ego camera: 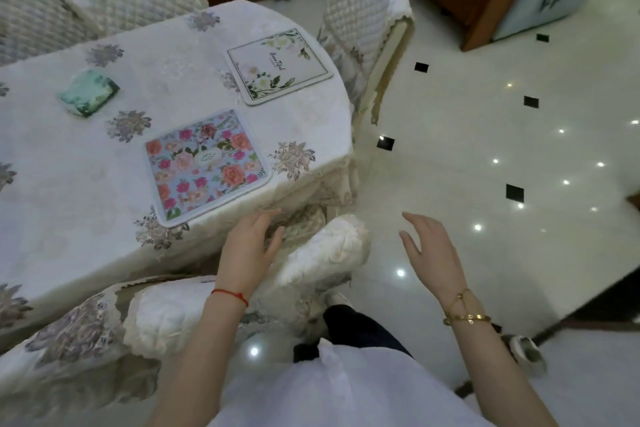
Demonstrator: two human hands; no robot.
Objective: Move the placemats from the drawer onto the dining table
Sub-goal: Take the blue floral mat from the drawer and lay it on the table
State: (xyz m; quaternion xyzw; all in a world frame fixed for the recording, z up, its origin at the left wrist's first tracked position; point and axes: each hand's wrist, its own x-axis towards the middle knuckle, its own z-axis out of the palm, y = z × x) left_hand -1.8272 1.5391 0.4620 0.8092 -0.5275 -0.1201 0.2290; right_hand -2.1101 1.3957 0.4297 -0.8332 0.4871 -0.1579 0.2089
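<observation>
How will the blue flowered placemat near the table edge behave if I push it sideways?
The blue flowered placemat lies flat and thin, so it is probably light and would slide. On the soft tablecloth it may drag and wrinkle the cloth. Its near corner sits close to the table edge, so it could slip off.

Your two placemats lie flat on the bench (pixel 86 184): the blue floral placemat (pixel 206 165) near the edge, the white floral placemat (pixel 278 66) farther off. Your left hand (pixel 251 246) and right hand (pixel 427 253) hover empty, fingers relaxed.
</observation>
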